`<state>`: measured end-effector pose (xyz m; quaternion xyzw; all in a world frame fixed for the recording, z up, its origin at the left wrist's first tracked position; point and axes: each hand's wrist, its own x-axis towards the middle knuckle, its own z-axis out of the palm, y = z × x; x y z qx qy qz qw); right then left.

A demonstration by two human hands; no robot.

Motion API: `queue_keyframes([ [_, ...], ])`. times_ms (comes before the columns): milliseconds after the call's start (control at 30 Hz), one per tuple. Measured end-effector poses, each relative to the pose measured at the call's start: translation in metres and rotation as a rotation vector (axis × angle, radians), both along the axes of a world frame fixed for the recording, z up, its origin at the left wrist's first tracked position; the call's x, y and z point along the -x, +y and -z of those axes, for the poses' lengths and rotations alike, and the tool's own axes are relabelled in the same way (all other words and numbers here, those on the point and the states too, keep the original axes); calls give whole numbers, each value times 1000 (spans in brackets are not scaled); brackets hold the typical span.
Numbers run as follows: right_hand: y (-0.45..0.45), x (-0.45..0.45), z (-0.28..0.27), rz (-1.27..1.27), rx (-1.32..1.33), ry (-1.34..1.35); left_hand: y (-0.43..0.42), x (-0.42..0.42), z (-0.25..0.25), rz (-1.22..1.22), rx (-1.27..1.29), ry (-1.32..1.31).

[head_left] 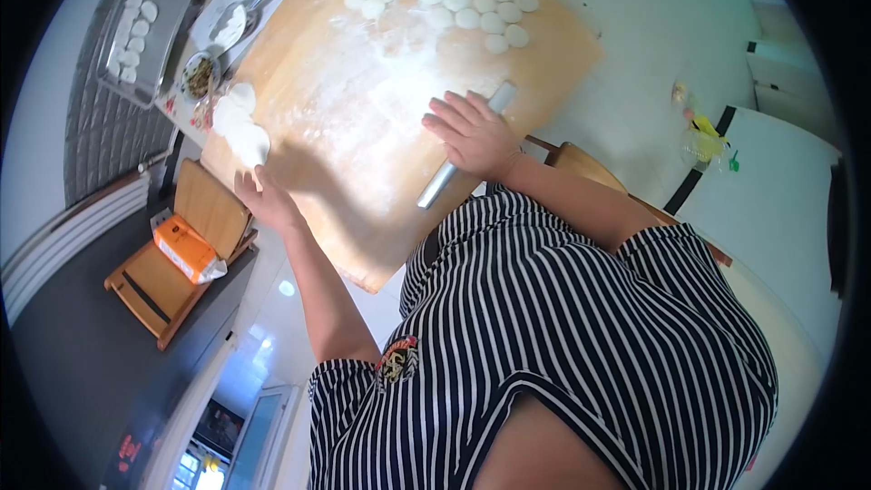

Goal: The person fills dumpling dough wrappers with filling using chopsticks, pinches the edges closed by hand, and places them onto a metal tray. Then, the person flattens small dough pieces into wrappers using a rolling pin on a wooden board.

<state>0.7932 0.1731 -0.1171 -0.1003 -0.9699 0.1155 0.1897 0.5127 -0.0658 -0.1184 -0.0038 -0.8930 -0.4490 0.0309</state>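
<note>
My right hand (476, 138) lies palm down across a slim metallic rolling pin (439, 185) on the floured wooden board (299, 63). Its fingers are stretched out past the pin, which slants under the palm. At the board's left edge, my left hand (268, 202) has its fingers apart. A fingertip is at the lower edge of a thin dough wrapper (248, 142), touching it or very close. This wrapper overlaps other rolled wrappers (235, 102). Several small flattened dough rounds (467, 17) are spread over the far part of the board.
Beside the wrappers stands a bowl of filling (199, 77); a flour scoop (238, 23) lies farther off. A metal tray (156, 36) at upper left carries rows of white dough pieces. Lower left, a wooden chair (145, 281) holds an orange package (188, 248).
</note>
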Motion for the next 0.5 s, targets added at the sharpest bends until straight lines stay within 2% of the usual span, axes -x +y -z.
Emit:
queue_keyframes([
  [33,0,-1,1,1,10,-3,15,-5,-4,177,40,108],
  [67,1,-4,4,15,8,-8,53,-30,-33,218,10,-61],
  [133,4,-6,11,-17,28,46,112,-64,-35,552,-10,-86],
  [167,4,-7,13,-18,32,62,134,-75,-13,803,-37,11],
  [200,5,-11,14,-10,34,59,165,-97,-21,1049,-55,201],
  [267,9,-19,18,-78,108,-23,225,-131,-15,1282,-108,236],
  [300,13,-21,17,-107,154,-5,251,-146,-21,1321,-112,252],
  [367,19,-26,16,-95,197,-18,291,-162,-2,1303,-124,286],
  [500,33,-41,23,10,252,46,311,-160,23,1239,-58,367],
])
